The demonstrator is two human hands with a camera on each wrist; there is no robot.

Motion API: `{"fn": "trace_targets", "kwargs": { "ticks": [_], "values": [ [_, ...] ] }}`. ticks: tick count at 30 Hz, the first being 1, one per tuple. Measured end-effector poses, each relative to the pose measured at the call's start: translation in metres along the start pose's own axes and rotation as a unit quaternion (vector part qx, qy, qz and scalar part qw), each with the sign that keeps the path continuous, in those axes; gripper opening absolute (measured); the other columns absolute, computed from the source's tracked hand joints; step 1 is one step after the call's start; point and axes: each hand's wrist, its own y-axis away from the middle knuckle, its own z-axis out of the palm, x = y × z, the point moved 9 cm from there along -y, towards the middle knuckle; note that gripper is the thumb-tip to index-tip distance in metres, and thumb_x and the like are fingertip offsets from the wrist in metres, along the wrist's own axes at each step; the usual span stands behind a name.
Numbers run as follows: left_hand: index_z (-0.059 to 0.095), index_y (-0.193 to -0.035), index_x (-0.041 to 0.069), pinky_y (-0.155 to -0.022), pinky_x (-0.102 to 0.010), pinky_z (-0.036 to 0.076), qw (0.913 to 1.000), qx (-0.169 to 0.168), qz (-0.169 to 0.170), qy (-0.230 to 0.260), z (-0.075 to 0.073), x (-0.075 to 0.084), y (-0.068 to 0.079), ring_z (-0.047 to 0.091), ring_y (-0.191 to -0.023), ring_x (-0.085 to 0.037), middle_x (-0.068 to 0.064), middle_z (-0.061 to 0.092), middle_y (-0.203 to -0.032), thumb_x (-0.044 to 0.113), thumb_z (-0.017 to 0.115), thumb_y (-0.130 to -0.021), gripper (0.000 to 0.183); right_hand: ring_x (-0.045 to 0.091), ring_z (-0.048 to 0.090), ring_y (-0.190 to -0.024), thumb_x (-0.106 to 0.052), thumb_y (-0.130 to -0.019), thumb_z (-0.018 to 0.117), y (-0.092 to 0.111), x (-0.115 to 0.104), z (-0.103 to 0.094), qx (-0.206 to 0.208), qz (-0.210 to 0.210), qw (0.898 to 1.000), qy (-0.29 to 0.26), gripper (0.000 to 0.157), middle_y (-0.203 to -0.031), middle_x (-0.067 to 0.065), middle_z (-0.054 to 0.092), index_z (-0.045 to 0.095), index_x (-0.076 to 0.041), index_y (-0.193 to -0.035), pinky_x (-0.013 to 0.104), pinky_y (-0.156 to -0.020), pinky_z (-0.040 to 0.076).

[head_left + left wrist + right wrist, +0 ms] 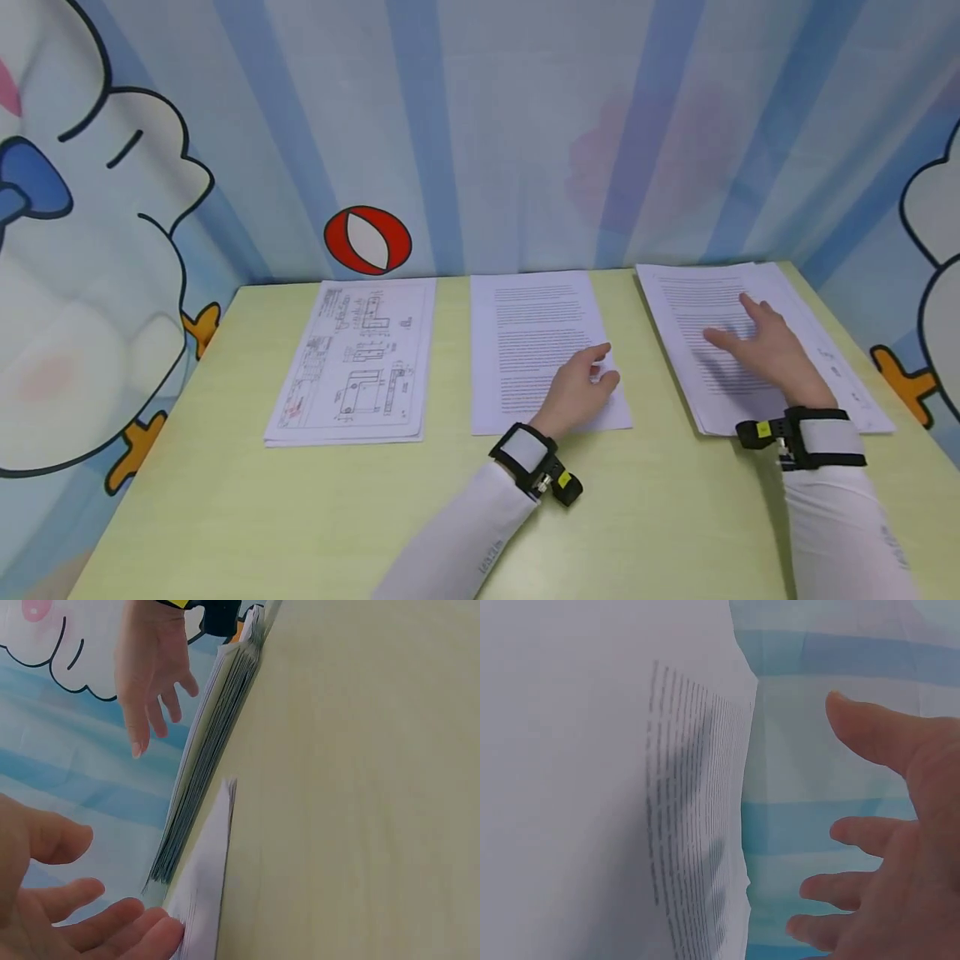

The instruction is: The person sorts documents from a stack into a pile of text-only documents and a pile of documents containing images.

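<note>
My left hand (576,390) is over the right part of the middle stack of printed text sheets (525,350), its fingers loosely bent and thumb apart. In the left wrist view the left hand (82,915) has nothing between thumb and fingers, and its fingertips overlap the stack's edge. Above the thick right stack of paper (697,333), my right hand (776,354) hangs with fingers spread, casting a shadow on the top text page (697,825). The right wrist view shows a gap between the right hand (892,847) and that page.
At the left lies a stack of technical drawings (356,358). More sheets with drawings (832,350) stick out under the right stack's top pages. The pale yellow table (300,517) ends at a blue striped cloth backdrop (510,167) with cartoon figures.
</note>
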Motion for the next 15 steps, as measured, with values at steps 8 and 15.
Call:
{"fn": "trace_targets", "kwargs": {
  "ticks": [8, 15],
  "values": [
    [0.05, -0.135, 0.016, -0.091, -0.029, 0.05, 0.9939, -0.022, -0.052, 0.095, 0.037, 0.008, -0.005, 0.062, -0.109, -0.015, -0.004, 0.061, -0.129, 0.024, 0.055, -0.09, 0.046, 0.063, 0.001, -0.129, -0.062, -0.086, 0.044, 0.0, 0.031, -0.007, -0.012, 0.05, 0.999, 0.001, 0.102, -0.144, 0.046, -0.003, -0.006, 0.005, -0.146, 0.074, -0.098, 0.012],
    [0.054, -0.131, 0.008, -0.081, -0.028, 0.055, 0.9747, -0.031, -0.093, 0.201, 0.066, 0.005, -0.003, 0.068, -0.091, -0.017, -0.007, 0.067, -0.116, 0.015, 0.058, -0.088, 0.045, 0.064, 0.009, -0.126, -0.06, -0.089, 0.039, 0.004, 0.052, -0.008, -0.016, 0.089, 0.996, 0.007, 0.099, -0.141, 0.049, 0.007, 0.0, 0.014, -0.143, 0.071, -0.099, 0.017]
  ]
}}
